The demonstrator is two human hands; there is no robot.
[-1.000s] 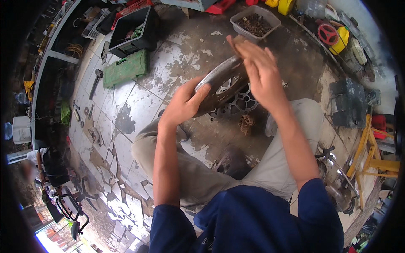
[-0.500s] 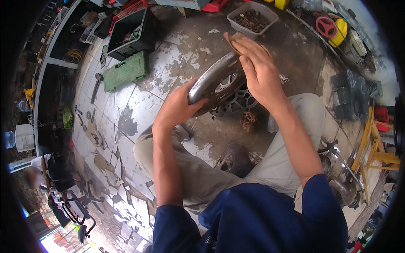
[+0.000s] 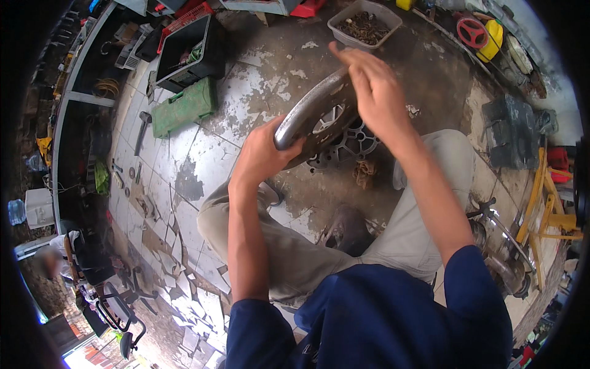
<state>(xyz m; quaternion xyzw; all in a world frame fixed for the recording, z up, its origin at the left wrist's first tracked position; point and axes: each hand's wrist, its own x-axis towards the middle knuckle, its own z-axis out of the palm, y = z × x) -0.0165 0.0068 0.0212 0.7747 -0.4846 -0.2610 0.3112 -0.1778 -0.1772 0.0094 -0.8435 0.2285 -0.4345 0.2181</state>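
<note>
A round dark metal disc (image 3: 307, 111) with a shiny worn rim, a central opening and small holes is held tilted above the floor. My left hand (image 3: 264, 150) is closed round its lower left edge, thumb on the near face. At the upper right edge, my right hand (image 3: 381, 89) lies with its fingers together along the disc. A reddish-brown scrap, like sandpaper (image 3: 335, 50), pokes out past its fingertips; the rest is hidden under the hand. Below the disc, a spoked grey metal part (image 3: 353, 142) rests on the floor, partly covered. Beside it lies a crumpled brown rag (image 3: 364, 174).
A plastic tub of small metal parts (image 3: 365, 26) stands ahead. Left of it are a black crate (image 3: 195, 55), a green case (image 3: 184, 107) and a hammer (image 3: 142, 132). Broken tiles (image 3: 203, 310) litter the left floor. On the right are a black block (image 3: 511, 135) and a yellow frame (image 3: 541, 215).
My right hand has shifted slightly along the upper rim, and less of the reddish-brown scrap shows. The left hand keeps its grip, and the disc's tilt is nearly the same.
</note>
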